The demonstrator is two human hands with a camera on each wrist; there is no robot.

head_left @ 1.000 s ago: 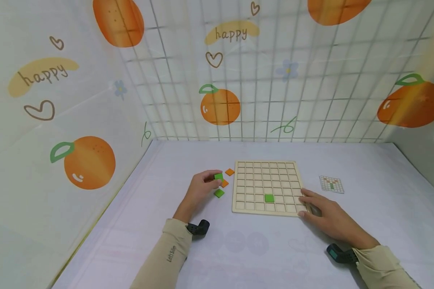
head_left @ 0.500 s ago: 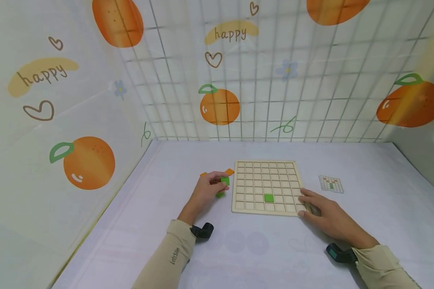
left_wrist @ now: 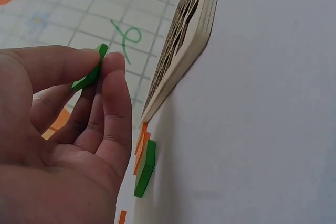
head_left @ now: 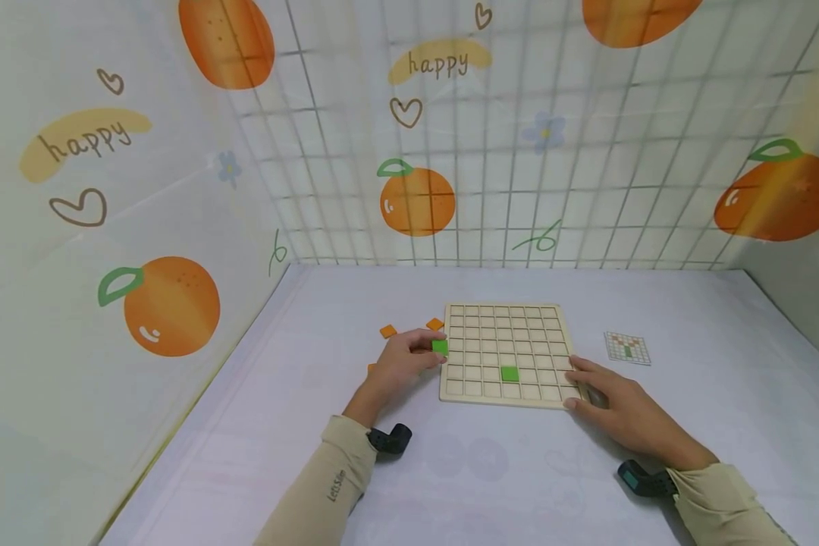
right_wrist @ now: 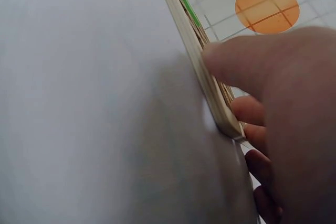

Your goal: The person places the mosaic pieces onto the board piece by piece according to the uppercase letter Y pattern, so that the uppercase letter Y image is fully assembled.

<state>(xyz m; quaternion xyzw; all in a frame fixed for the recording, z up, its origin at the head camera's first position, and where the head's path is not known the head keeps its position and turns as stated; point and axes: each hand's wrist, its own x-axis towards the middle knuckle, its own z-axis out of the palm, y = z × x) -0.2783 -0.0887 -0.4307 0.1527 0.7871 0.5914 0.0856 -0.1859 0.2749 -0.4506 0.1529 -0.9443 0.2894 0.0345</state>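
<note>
Because the green tile (head_left: 440, 347) is held up at the left edge of the grid board (head_left: 491, 331), we judge the left hand (head_left: 403, 362) the nearer one, the board lying to the right of its fingertips. We see the tile tilted between thumb and fingers, pinched with no gap beyond its own thickness; it looks square, so we find no long axis. At the board's near right corner, the right hand (head_left: 617, 402) rests with fingers loosely extended, touching the edge.
</note>
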